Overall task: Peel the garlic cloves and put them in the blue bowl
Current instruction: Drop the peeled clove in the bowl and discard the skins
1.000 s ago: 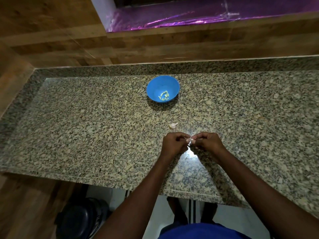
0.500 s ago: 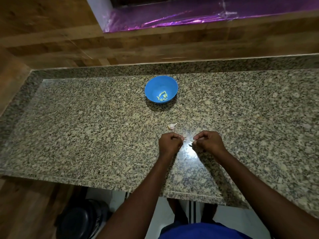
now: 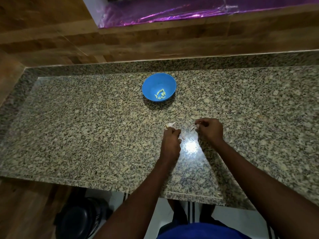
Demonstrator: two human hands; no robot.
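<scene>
One round blue plastic bowl (image 3: 159, 87) sits on the speckled granite countertop (image 3: 69, 128), and everything else is placed here relative to it. Inside the bowl, at the bottom on its near side, lies a small heap of pale yellow-green peeled garlic cloves (image 3: 160, 95); about half a dozen show, though the exact count is hard to read. The bowl is smooth and plain, with no label or writing visible.

On the near side of the bowl, a little to its right, one whitish unpeeled garlic piece (image 3: 170, 124) with papery skin lies on the granite. Two hands work nearer still. The left hand (image 3: 171, 140) rests just beyond that garlic piece from the bowl, its knuckles touching or almost touching it, fingers curled under; what they hold, if anything, cannot be made out. The right hand (image 3: 209, 129) is farther right of the bowl, its fingers curled and its fingertips pinching a tiny pale scrap (image 3: 197, 124), clove or skin, too small to tell. A few thin pale skin flakes (image 3: 192, 129) lie on the stone between the two hands, beside a bright glare spot.

Behind the bowl rises a wood-grain wall (image 3: 51, 40), and above that one strip of shiny crinkled purple foil (image 3: 172, 14).
</scene>
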